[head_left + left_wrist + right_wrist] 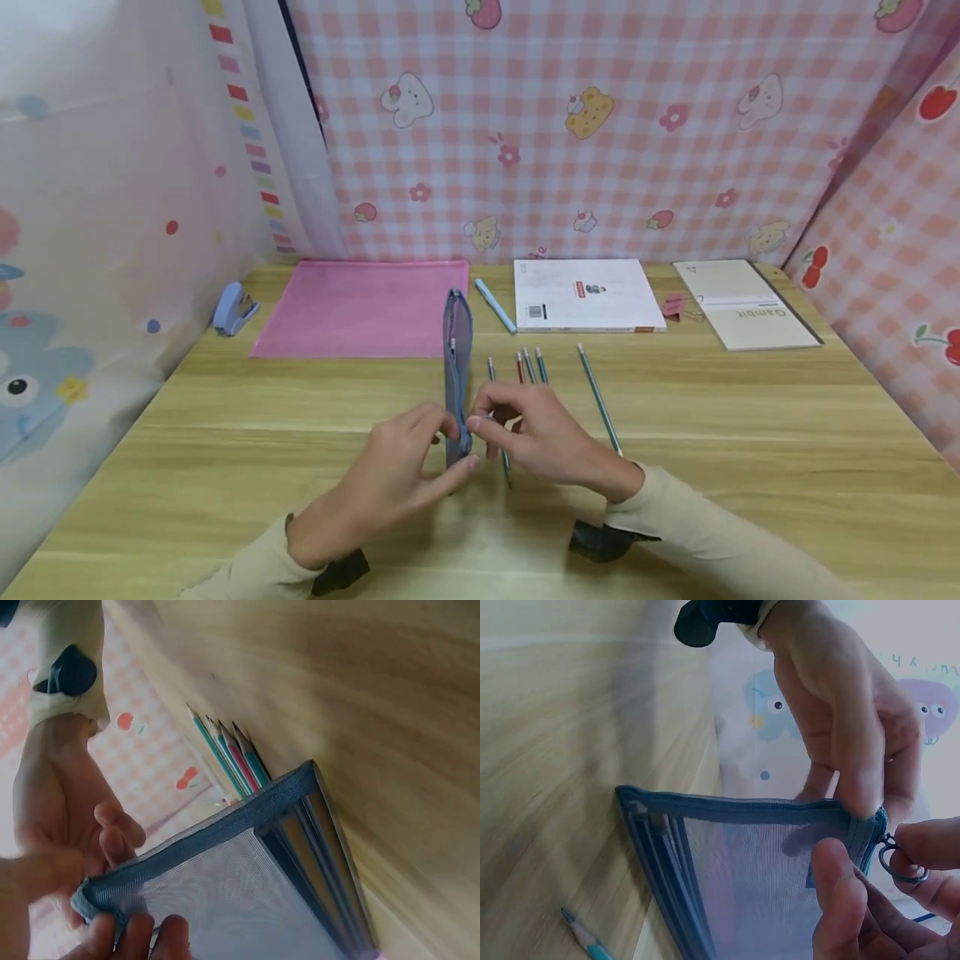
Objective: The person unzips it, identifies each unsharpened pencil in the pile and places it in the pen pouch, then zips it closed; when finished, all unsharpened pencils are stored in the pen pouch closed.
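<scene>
A blue-grey mesh zip pouch [457, 358] stands on its long edge in the middle of the table, its zipped side up. My left hand [405, 458] grips its near end, fingertips and thumb on either side in the left wrist view. With thumb and fingers my right hand [536, 429] pinches the ring-shaped zipper pull [904, 866] at that same corner. Dark bands [664, 877] run along the pouch's lower part, seen through the mesh. Just right of the pouch lie several pencils [232, 754], partly hidden by the right hand in the head view.
A lone green pencil [597, 396] lies farther right. Along the back are a blue stapler [234, 308], a pink folder [367, 308], a light blue pen [496, 306], a white book [585, 292], pink binder clips [674, 307] and a cream notebook [757, 321].
</scene>
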The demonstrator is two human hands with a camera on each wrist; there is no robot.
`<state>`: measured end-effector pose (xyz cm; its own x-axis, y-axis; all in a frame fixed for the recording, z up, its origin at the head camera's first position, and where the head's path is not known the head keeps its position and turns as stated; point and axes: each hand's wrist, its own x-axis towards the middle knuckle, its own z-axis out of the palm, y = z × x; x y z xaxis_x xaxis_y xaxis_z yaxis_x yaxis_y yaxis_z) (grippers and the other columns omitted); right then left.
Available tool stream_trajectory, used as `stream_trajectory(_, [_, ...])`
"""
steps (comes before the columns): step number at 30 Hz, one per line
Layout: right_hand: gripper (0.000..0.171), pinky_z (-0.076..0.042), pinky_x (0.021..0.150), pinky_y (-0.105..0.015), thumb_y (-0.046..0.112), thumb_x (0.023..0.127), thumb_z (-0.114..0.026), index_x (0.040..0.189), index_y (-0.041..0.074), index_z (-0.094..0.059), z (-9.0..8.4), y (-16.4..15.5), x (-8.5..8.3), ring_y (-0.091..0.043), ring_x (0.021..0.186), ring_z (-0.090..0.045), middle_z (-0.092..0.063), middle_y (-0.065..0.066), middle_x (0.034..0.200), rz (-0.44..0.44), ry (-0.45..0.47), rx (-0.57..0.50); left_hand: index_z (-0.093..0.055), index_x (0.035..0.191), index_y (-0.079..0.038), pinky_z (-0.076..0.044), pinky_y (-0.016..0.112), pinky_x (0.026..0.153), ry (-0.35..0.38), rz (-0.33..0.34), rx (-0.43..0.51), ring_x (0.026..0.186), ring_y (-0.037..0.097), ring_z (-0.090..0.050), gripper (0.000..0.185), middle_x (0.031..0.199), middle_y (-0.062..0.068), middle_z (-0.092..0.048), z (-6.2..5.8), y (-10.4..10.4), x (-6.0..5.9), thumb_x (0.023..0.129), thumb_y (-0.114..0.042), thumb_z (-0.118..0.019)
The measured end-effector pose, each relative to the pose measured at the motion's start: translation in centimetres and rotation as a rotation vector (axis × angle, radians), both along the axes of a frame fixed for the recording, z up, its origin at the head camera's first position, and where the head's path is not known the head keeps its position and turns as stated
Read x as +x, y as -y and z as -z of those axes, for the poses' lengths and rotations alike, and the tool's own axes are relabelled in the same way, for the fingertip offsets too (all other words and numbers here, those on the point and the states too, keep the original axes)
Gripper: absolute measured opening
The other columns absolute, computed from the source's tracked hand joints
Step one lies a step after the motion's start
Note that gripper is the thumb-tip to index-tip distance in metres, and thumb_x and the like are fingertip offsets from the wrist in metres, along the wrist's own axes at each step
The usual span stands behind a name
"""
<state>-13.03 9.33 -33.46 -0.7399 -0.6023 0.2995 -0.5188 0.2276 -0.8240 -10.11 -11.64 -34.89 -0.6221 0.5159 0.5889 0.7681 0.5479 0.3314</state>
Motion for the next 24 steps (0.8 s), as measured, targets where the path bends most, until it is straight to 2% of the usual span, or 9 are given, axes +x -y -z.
stream_trajectory(3, [0.013,-0.058,0.06,-0.025,0.01,0.098,-0.061,0.086,0.008,-0.064,-0.1,0.2,0.1,-0.007,0.063,-0.066,-0.071,-0.01,0.085,0.001,-0.001,-0.008,-0.061,0.088,-0.008,-0.052,0.012,0.063,-0.113,-0.026,0.003,0.069,0.004,-0.06,0.021,0.079,-0.001,-0.064,0.1,-0.3,0.2,0.078,-0.009,-0.08])
stream_trajectory(8, [0.014,-0.058,0.063,-0.026,0.013,0.099,-0.06,0.086,0.009,-0.063,0.0,0.5,-0.3,-0.004,0.062,-0.065,-0.071,-0.007,0.083,-0.002,-0.011,0.008,-0.059,0.082,-0.008,-0.039,0.006,0.052,-0.197,-0.063,0.004,0.06,0.0,-0.047,0.016,0.071,-0.003,-0.057,-0.1,-0.3,0.6,0.073,-0.002,-0.072])
stream_trajectory(11, [0.015,-0.057,0.064,-0.026,0.014,0.1,-0.06,0.087,0.009,-0.064,0.0,0.7,-0.7,-0.004,0.063,-0.065,-0.07,-0.006,0.082,-0.024,-0.024,0.021,-0.058,0.081,-0.007,-0.033,0.005,0.05,-0.216,-0.084,-0.009,0.059,-0.002,-0.04,0.015,0.069,-0.003,-0.055,-0.3,-0.1,0.9,0.073,-0.002,-0.069])
stream_trajectory(17, [0.013,-0.052,0.047,-0.026,0.015,0.101,-0.059,0.092,0.008,-0.066,-0.4,1.2,-2.1,-0.007,0.063,-0.066,-0.07,-0.006,0.081,-0.06,0.003,0.029,-0.059,0.081,-0.007,-0.035,0.007,0.05,-0.221,-0.11,-0.02,0.058,-0.001,-0.042,0.013,0.069,-0.002,-0.057,-0.7,0.6,1.2,0.072,-0.001,-0.067])
stream_trajectory(24, [0.012,-0.051,0.049,-0.025,0.013,0.1,-0.059,0.091,0.009,-0.066,-0.6,1.7,-5.0,-0.018,0.063,-0.069,-0.072,-0.008,0.089,0.021,-0.002,0.067,-0.06,0.081,-0.008,-0.034,0.007,0.05,-0.235,-0.135,-0.034,0.059,-0.001,-0.042,0.011,0.072,-0.003,-0.06,-0.7,1.8,1.7,0.072,-0.004,-0.065])
